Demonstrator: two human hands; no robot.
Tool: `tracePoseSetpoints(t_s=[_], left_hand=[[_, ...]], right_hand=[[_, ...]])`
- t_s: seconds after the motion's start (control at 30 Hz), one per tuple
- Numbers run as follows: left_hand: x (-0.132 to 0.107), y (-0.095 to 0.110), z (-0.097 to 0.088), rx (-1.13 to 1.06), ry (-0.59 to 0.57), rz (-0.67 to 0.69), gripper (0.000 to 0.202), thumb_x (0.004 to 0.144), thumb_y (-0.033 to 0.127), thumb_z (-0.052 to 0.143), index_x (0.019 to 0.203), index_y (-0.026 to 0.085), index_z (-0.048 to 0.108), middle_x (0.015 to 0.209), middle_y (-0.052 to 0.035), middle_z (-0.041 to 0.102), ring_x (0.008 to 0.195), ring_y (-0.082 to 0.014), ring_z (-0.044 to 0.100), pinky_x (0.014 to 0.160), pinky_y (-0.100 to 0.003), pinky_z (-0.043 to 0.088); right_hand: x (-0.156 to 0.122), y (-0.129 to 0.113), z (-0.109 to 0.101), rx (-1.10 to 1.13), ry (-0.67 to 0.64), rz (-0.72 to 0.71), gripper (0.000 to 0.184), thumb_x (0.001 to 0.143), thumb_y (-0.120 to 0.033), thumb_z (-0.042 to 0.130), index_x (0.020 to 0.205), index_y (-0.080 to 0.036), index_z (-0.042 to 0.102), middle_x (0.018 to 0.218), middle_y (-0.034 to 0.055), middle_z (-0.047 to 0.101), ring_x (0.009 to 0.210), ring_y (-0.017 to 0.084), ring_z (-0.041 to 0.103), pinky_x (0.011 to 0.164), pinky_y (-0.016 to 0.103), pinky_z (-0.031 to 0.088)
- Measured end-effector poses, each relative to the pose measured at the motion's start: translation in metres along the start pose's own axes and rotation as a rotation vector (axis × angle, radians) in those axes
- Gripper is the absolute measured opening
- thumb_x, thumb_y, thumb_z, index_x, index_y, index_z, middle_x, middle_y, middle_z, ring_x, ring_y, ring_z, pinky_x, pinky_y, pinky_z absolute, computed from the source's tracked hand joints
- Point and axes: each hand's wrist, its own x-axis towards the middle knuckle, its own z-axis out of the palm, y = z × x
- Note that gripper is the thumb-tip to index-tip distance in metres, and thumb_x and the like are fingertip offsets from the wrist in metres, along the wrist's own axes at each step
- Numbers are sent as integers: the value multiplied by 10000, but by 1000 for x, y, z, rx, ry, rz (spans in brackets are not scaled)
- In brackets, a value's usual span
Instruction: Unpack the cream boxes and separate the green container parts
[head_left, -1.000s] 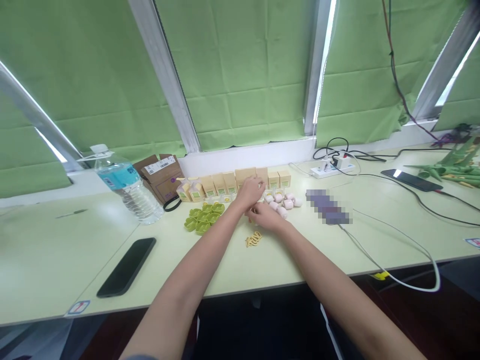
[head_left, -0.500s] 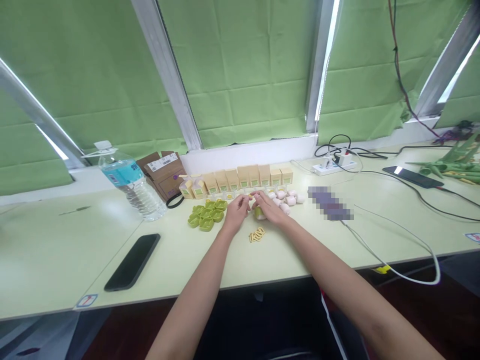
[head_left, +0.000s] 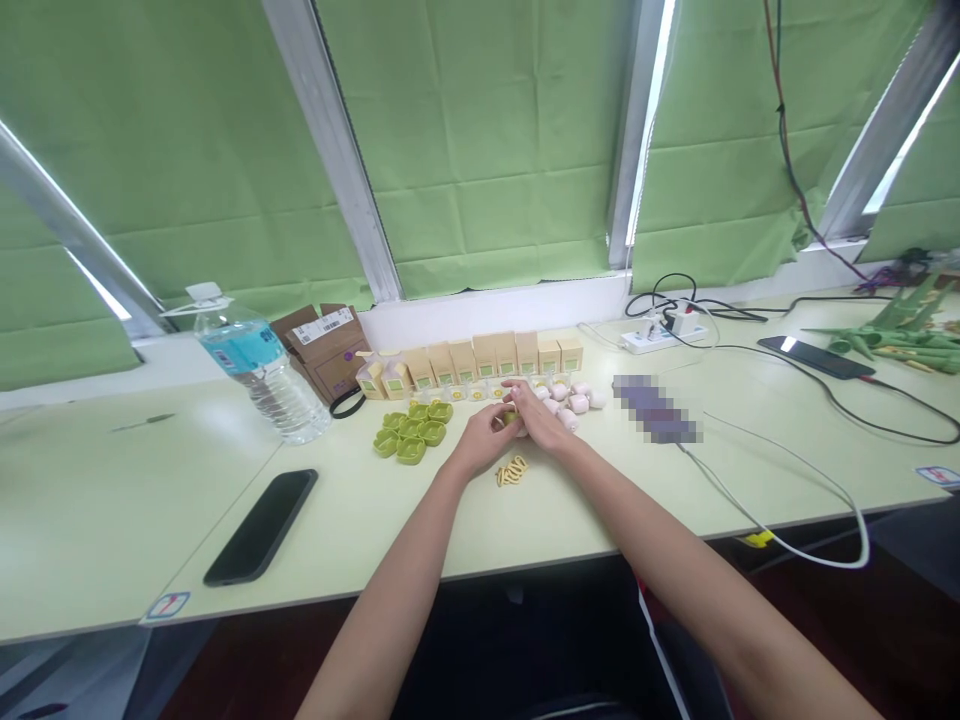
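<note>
My left hand (head_left: 480, 440) and my right hand (head_left: 536, 418) meet over the middle of the table, fingers closed around a small green piece (head_left: 510, 416), which they mostly hide. Just in front of them lies a little heap of yellow loop-shaped parts (head_left: 512, 471). Several green petal-edged cups (head_left: 411, 452) are clustered left of my left hand. Small pale pink rounded pieces (head_left: 577, 403) are gathered beside and behind my right hand.
A row of small cream boxes (head_left: 484, 355) stands behind, near a brown carton (head_left: 326, 355) and a large water bottle (head_left: 262, 375). A black phone (head_left: 261, 527) lies front left. On the right are a blurred purple item (head_left: 654, 408), a power strip (head_left: 664, 340) and cables.
My hands have drawn closer around the green piece. The left has shifted right and down onto it, and a small yellow part seen at my fingertips earlier is no longer visible.
</note>
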Motion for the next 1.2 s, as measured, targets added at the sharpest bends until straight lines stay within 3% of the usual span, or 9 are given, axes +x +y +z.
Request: tracePoseSetpoints(t_s=[0.13, 0.23, 0.33, 0.47, 0.67, 0.77, 0.9, 1.0, 1.2], left_hand=[[4, -6, -2, -170, 68, -47, 461, 863, 537, 621, 1114, 158, 694, 840, -34, 657, 693, -143, 565, 698, -291, 476], [7, -9, -2, -327, 136, -94, 486, 818, 537, 680, 1117, 154, 676, 884, -39, 659, 722, -145, 611, 703, -288, 497], [10, -11, -4, -455, 224, -154, 520, 751, 520, 751, 1114, 159, 662, 980, -65, 681, 797, -166, 653, 722, -294, 528], [12, -14, -7, -547, 289, -203, 510, 722, 502, 780, 1092, 167, 669, 963, -59, 696, 808, -159, 663, 717, -273, 520], [13, -17, -8, -719, 324, -227, 503, 690, 447, 819, 1072, 172, 642, 937, -36, 705, 766, -122, 659, 686, -233, 478], [12, -15, -7, -807, 312, -202, 462, 674, 395, 845, 1012, 173, 621, 954, -30, 699, 824, -119, 658, 793, -258, 509], [10, -14, -7, -912, 214, -178, 427, 690, 357, 848, 977, 176, 591, 960, -30, 692, 894, -135, 667, 960, -341, 510], [11, -17, -6, -857, 184, -192, 442, 733, 398, 814, 1050, 183, 593, 1000, -49, 690, 911, -155, 668, 922, -350, 525], [14, -21, -5, -442, 293, -168, 446, 858, 497, 647, 1195, 205, 643, 1038, -71, 678, 940, -191, 644, 792, -296, 511]], right_hand=[[-2, -6, 0, 42, -19, 33, 551, 996, -649, 261, 1331, -264, 467, 1179, 87, 573, 906, 189, 603, 686, 300, 532], [-1, -6, 0, 62, -40, 63, 512, 996, -639, 292, 1321, -279, 458, 1105, 60, 599, 679, 138, 592, 565, 271, 489], [2, -1, 0, 27, -20, 46, 463, 998, -609, 336, 1257, -263, 503, 1057, 45, 626, 621, 121, 592, 576, 273, 485], [4, 4, 0, -7, 5, 27, 424, 981, -564, 434, 1251, -249, 523, 1116, 53, 649, 613, 114, 610, 622, 289, 511], [4, 6, 1, -44, -4, 57, 530, 928, -572, 546, 1328, -225, 522, 1160, 83, 658, 594, 114, 624, 628, 299, 529], [6, 8, 2, -64, 2, 57, 563, 902, -577, 585, 1327, -211, 543, 1176, 96, 655, 589, 114, 622, 610, 293, 526], [9, 10, 2, -141, 39, -9, 496, 885, -575, 608, 1199, -193, 645, 1107, 87, 684, 668, 142, 629, 661, 297, 525], [10, 12, 1, -183, 83, -35, 461, 870, -565, 634, 1152, -203, 679, 1083, 76, 697, 727, 158, 629, 711, 306, 522], [9, 10, 1, -256, 127, -44, 489, 823, -500, 730, 1211, -206, 687, 1113, 82, 687, 716, 151, 629, 778, 336, 515]])
